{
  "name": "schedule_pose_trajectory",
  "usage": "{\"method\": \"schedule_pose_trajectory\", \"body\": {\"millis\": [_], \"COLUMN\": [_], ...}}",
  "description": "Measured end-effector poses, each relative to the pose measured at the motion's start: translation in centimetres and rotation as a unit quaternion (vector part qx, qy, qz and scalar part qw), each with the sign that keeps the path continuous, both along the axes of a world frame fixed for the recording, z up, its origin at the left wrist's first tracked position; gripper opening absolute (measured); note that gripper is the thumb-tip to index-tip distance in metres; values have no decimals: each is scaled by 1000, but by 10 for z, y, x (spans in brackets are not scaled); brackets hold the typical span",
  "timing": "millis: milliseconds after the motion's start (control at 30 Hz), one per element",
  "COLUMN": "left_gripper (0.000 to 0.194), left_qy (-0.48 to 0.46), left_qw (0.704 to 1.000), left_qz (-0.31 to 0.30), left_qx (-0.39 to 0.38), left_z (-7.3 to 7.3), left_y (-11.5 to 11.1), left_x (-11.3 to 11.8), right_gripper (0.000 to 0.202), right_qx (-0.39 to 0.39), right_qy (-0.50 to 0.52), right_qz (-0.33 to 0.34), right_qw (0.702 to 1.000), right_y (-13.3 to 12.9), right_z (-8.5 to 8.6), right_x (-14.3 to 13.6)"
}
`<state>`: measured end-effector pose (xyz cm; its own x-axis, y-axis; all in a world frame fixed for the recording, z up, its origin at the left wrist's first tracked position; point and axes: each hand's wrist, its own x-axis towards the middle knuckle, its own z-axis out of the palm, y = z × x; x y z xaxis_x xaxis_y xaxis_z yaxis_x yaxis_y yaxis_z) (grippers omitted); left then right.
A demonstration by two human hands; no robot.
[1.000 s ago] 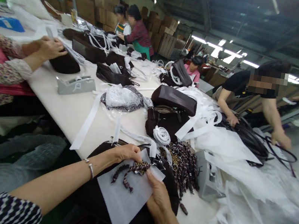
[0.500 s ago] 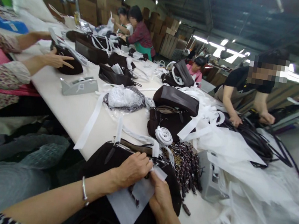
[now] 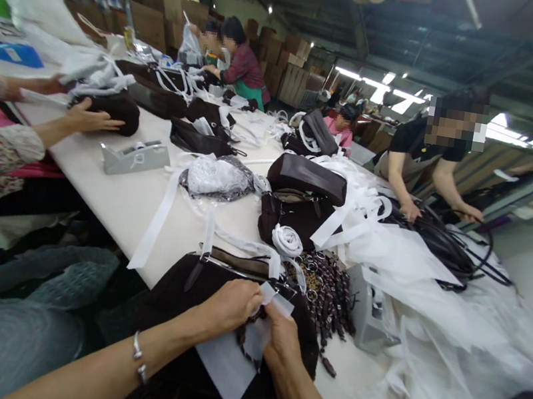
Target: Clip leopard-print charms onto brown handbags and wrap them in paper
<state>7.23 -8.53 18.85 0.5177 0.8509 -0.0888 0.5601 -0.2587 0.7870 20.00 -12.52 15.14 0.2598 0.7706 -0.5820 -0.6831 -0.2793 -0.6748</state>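
Observation:
A dark brown handbag (image 3: 163, 308) lies in front of me, its zipped top facing away and its handle wrapped in white strips. Over its front hangs a white paper sheet (image 3: 226, 372), with a dark braided charm (image 3: 244, 341) against it. My left hand (image 3: 232, 305) is closed at the sheet's upper edge, by the charm; its fingertips' hold is hidden. Close beside it, my right hand (image 3: 282, 337) pinches the sheet's folded top corner between thumb and fingers. Beyond the bag lies a pile of braided charms with rings (image 3: 326, 297).
A grey tape dispenser (image 3: 370, 310) stands right of the charms, near loose white sheets (image 3: 467, 366). Another dispenser (image 3: 136, 157), a plastic-wrapped bundle (image 3: 219, 177) and stacked dark bags (image 3: 307, 179) lie farther off. Co-workers handle a bag (image 3: 113, 111) at left and black straps (image 3: 446, 245) at right.
My left hand has shifted slightly down and left, baring more of the sheet's top corner. The charm hangs differently, looped beneath my hands. The left co-worker has turned their bag.

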Motion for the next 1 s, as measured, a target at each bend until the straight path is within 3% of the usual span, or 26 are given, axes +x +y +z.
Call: {"method": "schedule_pose_trajectory", "body": {"millis": [67,200,300,467,633,700,767,833,900,933,1000], "left_gripper": [20,13,30,36,41,34,28,23,21,20,20], "left_qy": [-28,-47,-67,-134,-193,-211,-227,-240,-253,-261,-276], "left_qw": [998,995,993,971,941,931,920,908,895,889,877], "left_qz": [-8,23,65,27,76,105,126,133,129,125,117], "left_qx": [-56,-80,-76,-197,-266,-278,-294,-318,-344,-355,-376], "left_z": [0,-4,-13,-30,-39,-38,-36,-34,-32,-32,-31], "left_y": [6,20,27,17,6,6,8,10,11,12,13], "left_x": [-6,-13,-14,-10,-4,-3,-4,-4,-3,-2,-1], "right_gripper": [39,39,41,40,38,37,39,41,39,40,46], "right_qx": [5,18,14,-2,-15,10,43,78,98,104,131], "right_qy": [4,16,21,7,-29,-36,-50,-82,-173,-253,-447], "right_qz": [15,35,31,-2,-16,9,84,218,335,357,337], "right_qw": [1000,999,999,1000,999,999,994,969,921,893,818], "right_y": [-2,-2,0,1,1,-2,-7,-15,-21,-23,-24], "right_z": [2,10,12,3,-2,6,20,36,49,52,53], "right_x": [-2,-5,-3,-3,-12,-11,-3,13,34,45,66]}}
